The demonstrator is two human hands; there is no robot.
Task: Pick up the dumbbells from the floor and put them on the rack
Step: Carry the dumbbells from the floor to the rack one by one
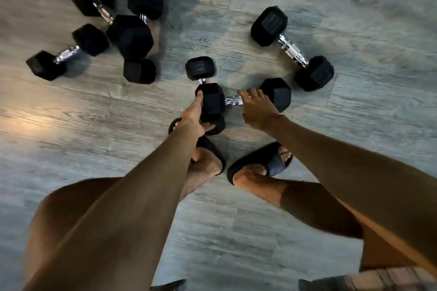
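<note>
A: Nearest the camera?
B: The black sandals (260,160), on the wood-grain floor (71,113), just on the near side of the hex head (211,101). That head is my reference.

A: State of the left hand (195,117)?
B: It grips the hex head. The thumb lies up the head's left face and the fingers are curled under its near end.

A: And the right hand (256,113)?
B: It is just right of the hex head, fingers spread and nearly straight. The fingertips touch the chrome handle (233,101) that runs rightward from the head, but they are not wrapped round it. Past the fingers the handle ends in a second black head (275,94) on the floor.

A: Which dumbbell owns the hex head?
B: Cannot tell. A short chrome stub also leaves its far side and ends in a smaller head (200,68) just beyond.

A: Other dumbbells?
B: All are on the floor.
- Far right of the hex head, lying apart, is a single dumbbell (292,49).
- Far left is a cluster of three. The small dumbbell (66,54) lies on the outer side.
- The large dumbbell (104,10) overlaps the medium dumbbell (144,17), and its near head covers most of that one's handle.
</note>
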